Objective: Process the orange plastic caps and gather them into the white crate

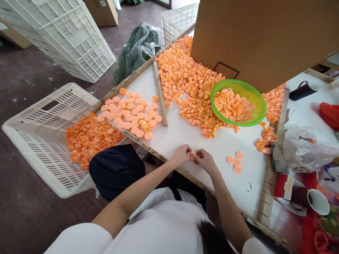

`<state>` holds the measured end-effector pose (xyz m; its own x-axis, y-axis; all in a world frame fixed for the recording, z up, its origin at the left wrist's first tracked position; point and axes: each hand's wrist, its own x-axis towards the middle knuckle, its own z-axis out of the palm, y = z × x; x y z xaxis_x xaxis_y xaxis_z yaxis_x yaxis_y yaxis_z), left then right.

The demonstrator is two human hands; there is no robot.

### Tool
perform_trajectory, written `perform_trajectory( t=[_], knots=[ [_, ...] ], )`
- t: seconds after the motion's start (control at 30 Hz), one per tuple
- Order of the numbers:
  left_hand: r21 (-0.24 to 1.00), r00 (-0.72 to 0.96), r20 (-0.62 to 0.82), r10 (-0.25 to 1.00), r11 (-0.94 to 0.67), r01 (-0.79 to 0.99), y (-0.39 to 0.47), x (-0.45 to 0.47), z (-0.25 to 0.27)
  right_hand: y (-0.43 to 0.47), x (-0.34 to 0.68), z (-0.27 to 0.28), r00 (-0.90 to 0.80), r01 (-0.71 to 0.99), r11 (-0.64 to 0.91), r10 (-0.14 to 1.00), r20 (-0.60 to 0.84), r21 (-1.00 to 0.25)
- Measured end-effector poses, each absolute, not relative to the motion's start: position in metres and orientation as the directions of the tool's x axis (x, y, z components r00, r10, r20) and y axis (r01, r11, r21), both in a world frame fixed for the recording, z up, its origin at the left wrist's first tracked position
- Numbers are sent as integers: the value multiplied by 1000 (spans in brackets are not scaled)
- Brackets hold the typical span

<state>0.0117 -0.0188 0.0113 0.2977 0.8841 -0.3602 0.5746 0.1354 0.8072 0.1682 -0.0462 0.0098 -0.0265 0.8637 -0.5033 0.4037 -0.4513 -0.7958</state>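
Close to the table's near edge, my left hand point(182, 154) and my right hand point(205, 160) meet, fingertips pinching a small orange plastic piece point(193, 154) between them. The fingers cover part of it, so I cannot tell whether it is one part or two. To the right of my right hand, several flat orange discs point(237, 169) lie on the white tabletop point(212, 176). Beyond my hands stands a green bowl point(261, 113) holding many flat orange discs. Small orange cups point(196, 84) are heaped around and behind the bowl.
Left of a wooden divider point(160, 93) many round orange pieces point(129, 114) are spread out. A white crate point(39, 141) beside my knee holds more orange pieces. A large cardboard box point(259, 38) rises at the back. Mugs point(317, 201) and plastic bags point(309, 151) sit beyond the right wooden edge.
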Motion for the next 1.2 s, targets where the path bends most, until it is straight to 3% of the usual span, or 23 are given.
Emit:
perform_trajectory(
  t=[0.2, 0.43, 0.7, 0.83, 0.9, 1.0, 1.07, 1.2],
  knots=[
    [800, 304, -349, 886, 113, 590, -15, 13, 14, -44, 159, 17, 79, 631, -371, 905, -419, -681],
    [825, 330, -371, 868, 144, 547, -12, 9, 12, -39, 171, 6, -40, 286, -551, 811, -584, -784],
    [817, 344, -388, 855, 146, 557, -9, 14, 10, -27, 163, 4, 22, 266, -619, 771, -637, -739],
    [791, 322, -363, 874, 107, 602, -3, -11, 16, -38, 177, 17, 32, 327, -516, 844, -536, -792],
    [696, 226, -309, 924, 57, 716, 2, -41, 23, -48, 203, 24, 175, 419, -453, 890, -420, -787],
    [470, 60, -154, 986, 19, 883, 8, -86, 38, -65, 257, 30, 428, 627, -445, 882, -195, -639],
    [383, 0, -15, 1000, 5, 924, 12, -98, 47, -73, 287, 27, 455, 733, -446, 883, -118, -513],
    [508, 183, 104, 978, -210, 835, 17, -52, 51, -77, 306, 14, 426, 816, -442, 895, -129, -372]
  ],
)
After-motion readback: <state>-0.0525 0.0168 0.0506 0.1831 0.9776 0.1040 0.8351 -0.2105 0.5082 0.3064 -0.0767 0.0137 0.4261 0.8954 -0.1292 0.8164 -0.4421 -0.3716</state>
